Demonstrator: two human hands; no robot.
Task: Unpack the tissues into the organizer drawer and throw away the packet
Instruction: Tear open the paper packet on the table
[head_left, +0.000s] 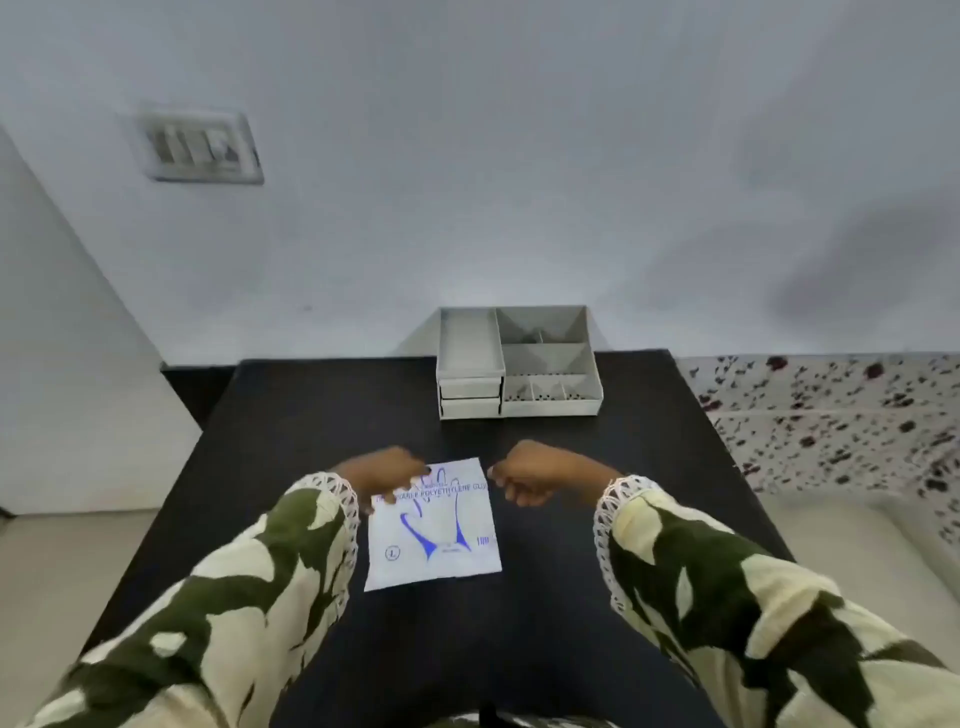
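My left hand (383, 474) pinching the packet's (434, 525) top-left corner on the black table (311, 415), my right hand (524, 475) curled closed beside its top-right corner, organizer (519, 364) behind

The left hand (382, 475) covers the packet (434, 525)'s far-left corner and the start of its print. Both hands are blurred. The organizer (519, 364)'s drawer contents stay hidden.

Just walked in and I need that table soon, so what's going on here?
A person is starting to unpack a packet that lies flat on the black table. The left hand is on its top left corner, and the right hand is loosely curled just beside its top right corner. The grey organizer sits further back, its two drawers shut.
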